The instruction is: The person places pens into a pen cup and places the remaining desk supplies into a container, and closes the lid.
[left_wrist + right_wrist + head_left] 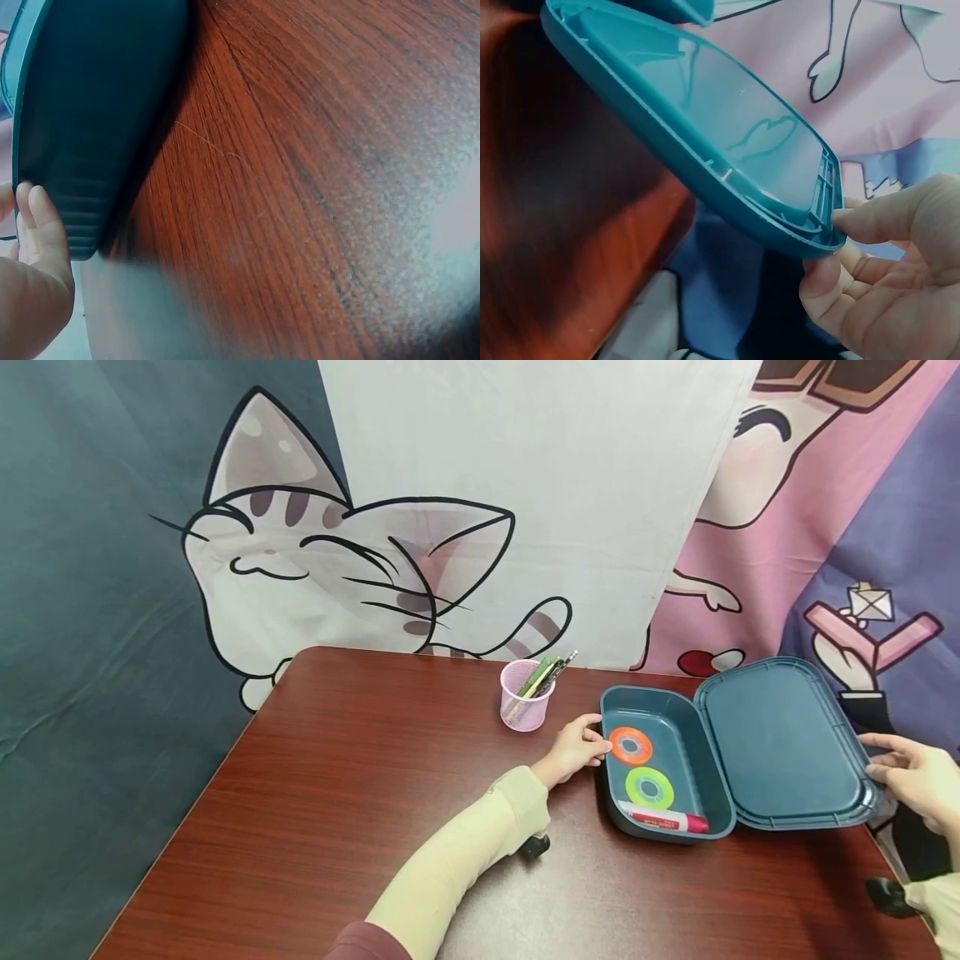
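Note:
On the right of the table stands a dark teal plastic box [678, 735]. Its lid [787, 743] is swung out to the right, inner side up, and reaches past the table edge. My left hand [573, 750] pinches the box's left rim between thumb and fingers, also seen at the wall in the left wrist view. Along the box's left side lie an orange ring-shaped disc [643, 753], a lime-green one [649, 772] and a red-and-white glue tube [663, 817]. With thumb above and fingers below, my right hand [900, 262] grips the lid's far corner.
A pink cup [517, 714] holding several pens [542, 678] stands behind my left hand, near the back edge of the brown wooden table [337, 793]. Behind the table hangs a cloth backdrop [540, 460] with cartoon figures.

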Demonstrator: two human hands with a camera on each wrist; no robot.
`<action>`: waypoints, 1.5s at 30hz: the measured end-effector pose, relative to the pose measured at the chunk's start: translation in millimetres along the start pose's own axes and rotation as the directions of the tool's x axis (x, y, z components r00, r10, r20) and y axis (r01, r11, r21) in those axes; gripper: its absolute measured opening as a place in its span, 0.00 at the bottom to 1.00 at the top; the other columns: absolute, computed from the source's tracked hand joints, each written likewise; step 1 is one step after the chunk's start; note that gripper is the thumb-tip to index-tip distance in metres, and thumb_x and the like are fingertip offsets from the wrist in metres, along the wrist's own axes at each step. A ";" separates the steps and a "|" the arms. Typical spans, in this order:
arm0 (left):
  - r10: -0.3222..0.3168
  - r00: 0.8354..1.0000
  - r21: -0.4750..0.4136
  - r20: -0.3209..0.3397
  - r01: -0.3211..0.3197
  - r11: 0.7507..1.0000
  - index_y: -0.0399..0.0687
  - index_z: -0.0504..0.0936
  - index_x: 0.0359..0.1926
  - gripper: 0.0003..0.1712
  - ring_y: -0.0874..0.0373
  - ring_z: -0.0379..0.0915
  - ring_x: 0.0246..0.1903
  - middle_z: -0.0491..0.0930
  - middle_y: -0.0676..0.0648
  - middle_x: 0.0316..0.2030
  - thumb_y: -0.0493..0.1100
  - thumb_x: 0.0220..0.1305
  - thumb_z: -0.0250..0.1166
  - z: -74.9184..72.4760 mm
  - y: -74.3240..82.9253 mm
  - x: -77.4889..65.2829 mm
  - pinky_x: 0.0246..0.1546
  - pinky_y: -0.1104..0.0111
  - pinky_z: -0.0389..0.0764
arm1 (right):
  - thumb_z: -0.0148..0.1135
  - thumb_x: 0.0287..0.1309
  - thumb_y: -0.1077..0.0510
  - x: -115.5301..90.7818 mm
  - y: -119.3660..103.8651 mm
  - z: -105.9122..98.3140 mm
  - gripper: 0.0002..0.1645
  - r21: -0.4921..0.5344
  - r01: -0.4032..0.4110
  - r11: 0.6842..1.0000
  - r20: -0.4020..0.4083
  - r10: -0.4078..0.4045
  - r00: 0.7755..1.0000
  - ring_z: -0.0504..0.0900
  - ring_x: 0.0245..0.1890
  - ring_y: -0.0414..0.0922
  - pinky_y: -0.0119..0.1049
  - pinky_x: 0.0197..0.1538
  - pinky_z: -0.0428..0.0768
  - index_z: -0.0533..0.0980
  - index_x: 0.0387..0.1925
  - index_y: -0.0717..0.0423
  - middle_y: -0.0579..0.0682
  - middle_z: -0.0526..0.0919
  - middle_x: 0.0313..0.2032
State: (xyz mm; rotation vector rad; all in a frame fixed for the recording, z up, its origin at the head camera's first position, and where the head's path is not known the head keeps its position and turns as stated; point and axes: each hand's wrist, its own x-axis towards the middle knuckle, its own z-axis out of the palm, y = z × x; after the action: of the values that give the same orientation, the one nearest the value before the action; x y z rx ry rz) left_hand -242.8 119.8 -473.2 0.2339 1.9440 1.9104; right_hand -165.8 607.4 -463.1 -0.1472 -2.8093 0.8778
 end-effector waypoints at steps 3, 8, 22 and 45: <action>-0.007 1.000 -0.003 0.004 0.007 1.000 0.42 0.64 0.59 0.31 0.62 0.71 0.19 0.74 0.49 0.24 0.32 0.52 0.62 -0.3 -0.1 0.2 0.20 0.74 0.76 | 0.53 0.53 0.66 7.7 15.0 1.2 0.34 -0.062 0.018 0.998 -0.029 -0.020 0.999 0.69 0.13 0.34 0.30 0.13 0.67 0.64 0.56 0.31 0.25 0.71 0.21; -0.007 1.000 -0.007 0.003 0.007 1.000 0.41 0.64 0.58 0.31 0.62 0.71 0.20 0.73 0.50 0.24 0.32 0.52 0.62 -0.5 -0.5 0.9 0.20 0.75 0.75 | 0.54 0.52 0.67 9.6 -0.2 -0.2 0.33 -0.109 0.063 0.992 -0.059 -0.070 0.996 0.69 0.14 0.31 0.31 0.13 0.67 0.65 0.57 0.34 0.26 0.71 0.20; -0.003 1.000 -0.006 0.015 0.003 1.000 0.40 0.64 0.59 0.31 0.63 0.71 0.20 0.74 0.48 0.26 0.32 0.52 0.61 -1.7 1.0 -1.9 0.21 0.73 0.77 | 0.55 0.46 0.68 -44.6 -240.3 -21.0 0.19 -0.294 0.093 0.951 0.009 -0.094 0.995 0.61 0.16 0.25 0.28 0.20 0.60 0.70 0.44 0.70 0.61 0.77 0.24; 0.004 1.000 0.004 0.020 -0.004 1.000 0.42 0.64 0.59 0.31 0.60 0.74 0.22 0.76 0.45 0.28 0.33 0.53 0.62 -1.6 -1.5 1.4 0.26 0.68 0.79 | 0.57 0.53 0.60 -49.9 -279.3 2.4 0.22 -0.039 0.040 0.998 0.029 -0.039 0.999 0.70 0.18 0.24 0.24 0.20 0.71 0.70 0.47 0.71 0.20 0.66 0.20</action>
State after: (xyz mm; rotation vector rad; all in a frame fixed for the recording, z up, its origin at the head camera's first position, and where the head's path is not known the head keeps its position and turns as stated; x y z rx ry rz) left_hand -244.5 118.9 -475.0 0.2577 1.9353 1.8999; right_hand -127.9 369.7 -312.9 -0.0859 -2.8465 0.8222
